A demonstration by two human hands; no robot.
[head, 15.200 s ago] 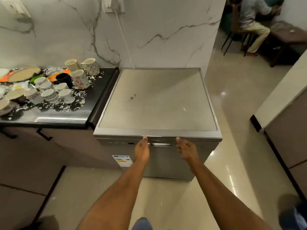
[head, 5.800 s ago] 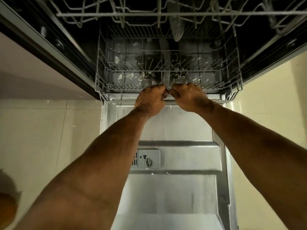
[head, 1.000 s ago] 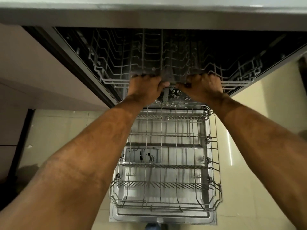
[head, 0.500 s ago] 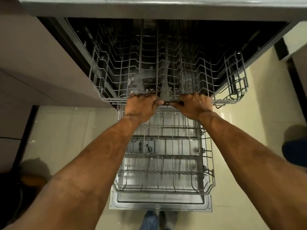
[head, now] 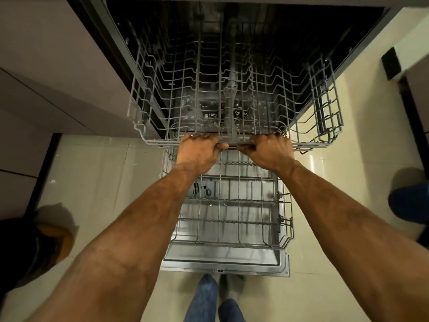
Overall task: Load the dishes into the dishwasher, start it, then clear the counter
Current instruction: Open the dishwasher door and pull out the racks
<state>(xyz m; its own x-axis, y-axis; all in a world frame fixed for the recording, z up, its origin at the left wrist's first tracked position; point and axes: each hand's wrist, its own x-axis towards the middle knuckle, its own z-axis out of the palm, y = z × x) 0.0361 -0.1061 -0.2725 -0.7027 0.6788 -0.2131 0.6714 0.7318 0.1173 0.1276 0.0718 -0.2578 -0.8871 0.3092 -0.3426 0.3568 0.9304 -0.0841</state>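
While left hand (head: pixel 197 152) & right hand (head: pixel 270 152) grip its front rail, grey wire upper rack (head: pixel 232 94) sits empty; 2 racks total, lower rack (head: pixel 232 219) beneath.

Both forearms are bare, no sleeves reaching the left hand (head: pixel 197 152) or right hand (head: pixel 270 151); blue jeans (head: pixel 204 298) cover the legs near the bottom edge.

Floor (head: pixel 97 173): pale glossy tiles w/ thin grout lines. Open dishwasher door (head: pixel 222 259) lies flat just above it, lower rack (head: pixel 232 221) resting on the door. Upper rack (head: pixel 232 89) sits above, partly inside the tub. Person's feet (head: pixel 222 296) stand on the tiles just beside the door's edge. Small white speck (head: pixel 52 181) on tile at left, nr cabinet base.
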